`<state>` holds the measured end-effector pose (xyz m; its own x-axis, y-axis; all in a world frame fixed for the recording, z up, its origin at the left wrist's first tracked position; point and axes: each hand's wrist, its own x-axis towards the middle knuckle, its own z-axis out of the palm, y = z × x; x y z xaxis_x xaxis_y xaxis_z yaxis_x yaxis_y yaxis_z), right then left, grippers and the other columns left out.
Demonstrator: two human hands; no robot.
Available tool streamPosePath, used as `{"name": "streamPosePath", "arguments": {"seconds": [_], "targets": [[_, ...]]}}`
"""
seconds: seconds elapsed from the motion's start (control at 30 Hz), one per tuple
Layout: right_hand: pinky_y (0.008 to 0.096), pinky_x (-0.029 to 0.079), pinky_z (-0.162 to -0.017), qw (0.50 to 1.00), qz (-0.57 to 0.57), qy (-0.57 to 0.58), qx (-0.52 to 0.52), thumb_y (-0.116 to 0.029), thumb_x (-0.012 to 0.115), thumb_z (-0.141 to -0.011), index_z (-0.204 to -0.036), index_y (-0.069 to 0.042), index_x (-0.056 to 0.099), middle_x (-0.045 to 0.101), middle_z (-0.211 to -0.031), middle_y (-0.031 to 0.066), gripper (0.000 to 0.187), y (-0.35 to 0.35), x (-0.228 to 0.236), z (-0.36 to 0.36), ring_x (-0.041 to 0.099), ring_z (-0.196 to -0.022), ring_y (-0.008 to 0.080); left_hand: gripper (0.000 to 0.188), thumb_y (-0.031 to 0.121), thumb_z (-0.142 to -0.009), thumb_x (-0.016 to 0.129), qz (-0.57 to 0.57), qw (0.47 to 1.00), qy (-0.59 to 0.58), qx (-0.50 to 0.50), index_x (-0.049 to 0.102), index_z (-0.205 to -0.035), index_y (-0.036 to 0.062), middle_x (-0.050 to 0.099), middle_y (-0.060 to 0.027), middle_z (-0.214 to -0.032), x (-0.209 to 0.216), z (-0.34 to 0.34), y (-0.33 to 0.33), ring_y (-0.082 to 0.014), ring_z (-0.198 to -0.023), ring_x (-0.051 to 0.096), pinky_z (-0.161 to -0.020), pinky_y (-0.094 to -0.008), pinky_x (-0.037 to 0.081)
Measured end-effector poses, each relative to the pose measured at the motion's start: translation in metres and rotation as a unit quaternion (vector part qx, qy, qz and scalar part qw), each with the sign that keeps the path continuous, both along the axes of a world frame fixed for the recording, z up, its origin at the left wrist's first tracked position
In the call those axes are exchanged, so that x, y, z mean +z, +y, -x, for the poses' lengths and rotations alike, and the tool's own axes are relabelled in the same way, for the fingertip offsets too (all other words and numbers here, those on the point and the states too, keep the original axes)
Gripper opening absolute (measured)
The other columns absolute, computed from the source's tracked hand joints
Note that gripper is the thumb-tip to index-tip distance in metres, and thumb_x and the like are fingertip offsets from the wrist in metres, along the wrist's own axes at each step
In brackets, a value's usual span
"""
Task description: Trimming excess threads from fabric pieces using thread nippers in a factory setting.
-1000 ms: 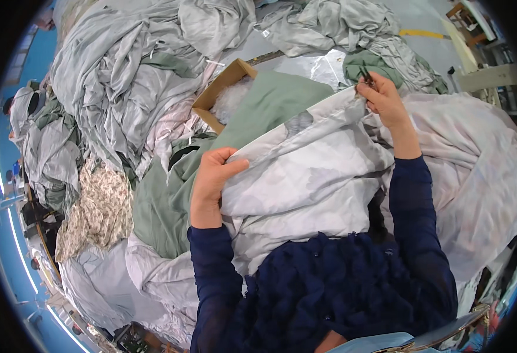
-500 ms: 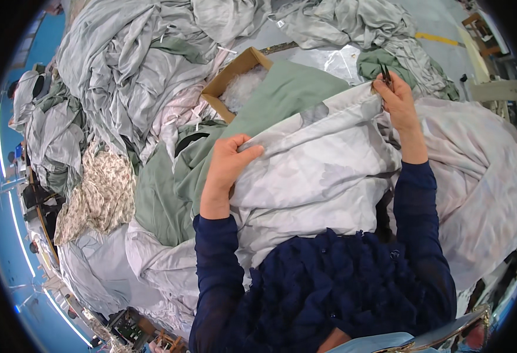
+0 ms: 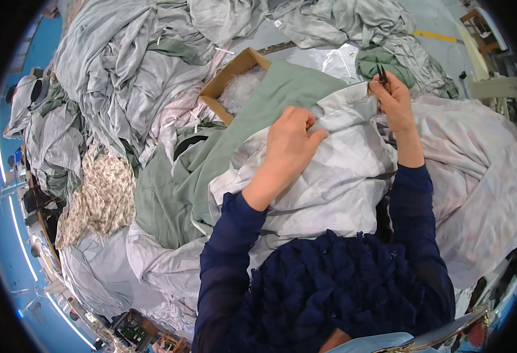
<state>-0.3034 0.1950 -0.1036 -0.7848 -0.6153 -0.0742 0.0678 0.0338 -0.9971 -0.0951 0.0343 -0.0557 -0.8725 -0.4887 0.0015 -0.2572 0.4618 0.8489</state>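
Obs, head view. I take the cardboard box [image 3: 226,88] as my landmark.

White fabric sheet [image 3: 323,176]: lies to the right of the box and nearer the person, draped toward their lap, its upper hem running rightward away from the box.

Left hand [image 3: 288,147]: on the sheet's hem, right of and below the box. Fingers curled, thumb and fingertips pinching a fold of the white cloth; grip closed on it.

Right hand [image 3: 394,103]: well right of the box, at the far end of the same hem. Fingers closed around small dark snips [image 3: 382,76], tips pointing up and away. It touches the sheet's corner; I cannot tell whether the blades are open.

Green cloth [image 3: 252,117]: runs from the box's right edge down under the white sheet.

Floral fabric [image 3: 97,197]: below-left of the box, well apart from both hands.

Grey heaps [image 3: 123,65]: left of and behind the box.
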Motion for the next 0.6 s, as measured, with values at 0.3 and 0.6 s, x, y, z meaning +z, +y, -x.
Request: {"name": "streamPosePath", "arguments": {"seconds": [0.3, 0.6], "targets": [[0.0163, 0.021, -0.043, 1.0, -0.004, -0.008, -0.012, -0.019, 0.066, -0.091, -0.098, -0.011, 0.061, 0.054, -0.072, -0.0112, 0.012, 0.002, -0.002, 0.003, 0.033, -0.051, -0.0033, 0.019, 0.006, -0.073, 0.076, -0.073, 0.996, -0.019, 0.046, 0.06, -0.079, -0.0008, 0.061, -0.0091, -0.072, -0.024, 0.004, 0.002, -0.0193, -0.064, 0.058, -0.058, -0.0314, 0.046], [0.0161, 0.02, -0.043, 0.999, -0.008, -0.042, -0.017, -0.016, 0.066, -0.092, -0.098, -0.011, 0.061, 0.055, -0.074, -0.011, 0.01, 0.005, -0.012, 0.005, 0.032, -0.051, -0.0035, 0.01, 0.004, -0.083, 0.07, -0.419, 0.903, -0.011, 0.099, 0.061, -0.079, 0.0009, 0.061, -0.0016, -0.067, -0.012, -0.012, -0.021, -0.0068, -0.053, 0.055, -0.048, -0.0212, 0.045]]}}
